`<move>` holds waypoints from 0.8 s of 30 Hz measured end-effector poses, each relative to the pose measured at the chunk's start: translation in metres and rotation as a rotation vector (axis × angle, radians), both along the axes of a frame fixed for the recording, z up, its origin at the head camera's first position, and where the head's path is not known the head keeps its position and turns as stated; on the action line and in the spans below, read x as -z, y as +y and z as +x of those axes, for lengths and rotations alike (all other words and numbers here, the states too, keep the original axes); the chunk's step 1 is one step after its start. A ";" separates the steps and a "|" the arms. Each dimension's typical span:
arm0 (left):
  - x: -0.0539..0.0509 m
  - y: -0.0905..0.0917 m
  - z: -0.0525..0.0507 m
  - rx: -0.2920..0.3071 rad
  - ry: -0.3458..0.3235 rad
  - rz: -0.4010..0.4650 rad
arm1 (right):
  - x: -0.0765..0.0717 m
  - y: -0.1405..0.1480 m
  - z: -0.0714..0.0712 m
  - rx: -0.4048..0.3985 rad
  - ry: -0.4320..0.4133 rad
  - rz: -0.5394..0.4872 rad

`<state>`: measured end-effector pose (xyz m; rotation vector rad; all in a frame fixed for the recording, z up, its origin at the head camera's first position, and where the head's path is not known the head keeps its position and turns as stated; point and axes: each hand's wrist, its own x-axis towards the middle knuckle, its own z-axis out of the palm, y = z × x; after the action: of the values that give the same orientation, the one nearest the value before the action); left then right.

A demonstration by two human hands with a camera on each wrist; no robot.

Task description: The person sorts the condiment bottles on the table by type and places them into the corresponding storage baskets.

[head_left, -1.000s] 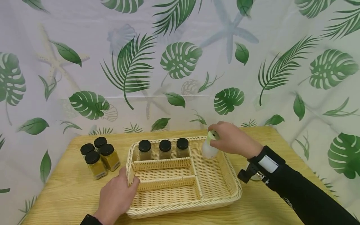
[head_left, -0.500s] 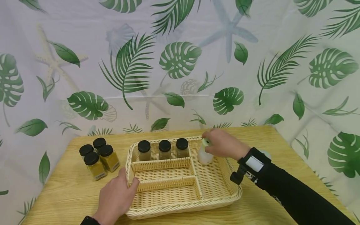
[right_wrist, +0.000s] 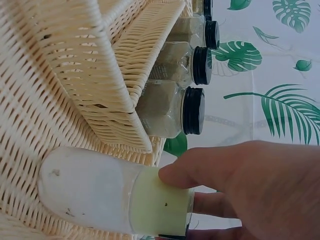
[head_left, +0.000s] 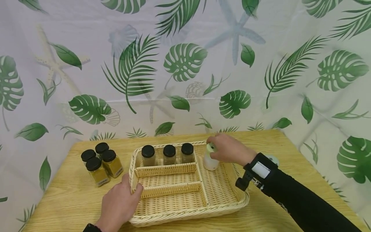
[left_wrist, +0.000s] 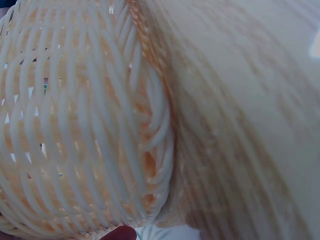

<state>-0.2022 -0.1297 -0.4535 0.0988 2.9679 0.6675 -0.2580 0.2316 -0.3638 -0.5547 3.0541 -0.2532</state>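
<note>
A pale wicker basket (head_left: pixel 189 213) with several compartments sits on the table. My left hand (head_left: pixel 119 202) grips its left rim, the thumb over the inner side. In the left wrist view the woven basket wall (left_wrist: pixel 75 120) fills the left half, with one fingertip at the bottom edge. With my right hand (head_left: pixel 232 149) I hold a clear bottle of white contents (right_wrist: pixel 85 187) by its pale green cap (right_wrist: pixel 157 200). That bottle stands in the back of the long right compartment, its base against the woven bottom. Black-lidded jars (head_left: pixel 148 158) line the back left compartment.
Left of the basket, several black-lidded jars with yellow contents (head_left: pixel 99 174) stand in a group on the wooden table (head_left: pixel 63 193). A pale round object (head_left: pixel 273 159) shows partly behind my right wrist. A leaf-patterned cloth (head_left: pixel 185 64) hangs behind the table.
My right hand has moved left and slightly down with the bottle, bringing it closer to the divider in the right compartment. The left hand stays on the basket rim.
</note>
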 end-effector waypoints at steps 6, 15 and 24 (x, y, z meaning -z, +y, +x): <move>0.000 0.001 0.000 0.014 -0.008 0.007 | -0.001 0.002 0.004 0.023 -0.003 0.013; 0.000 0.000 0.001 0.014 -0.040 0.014 | -0.008 0.026 0.025 0.091 0.017 0.011; 0.000 0.000 0.001 0.012 -0.043 0.016 | -0.020 0.074 0.047 0.191 0.012 -0.006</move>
<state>-0.2015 -0.1295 -0.4539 0.1028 2.9192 0.6828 -0.2107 0.3053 -0.3434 -0.2647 3.1206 -0.2644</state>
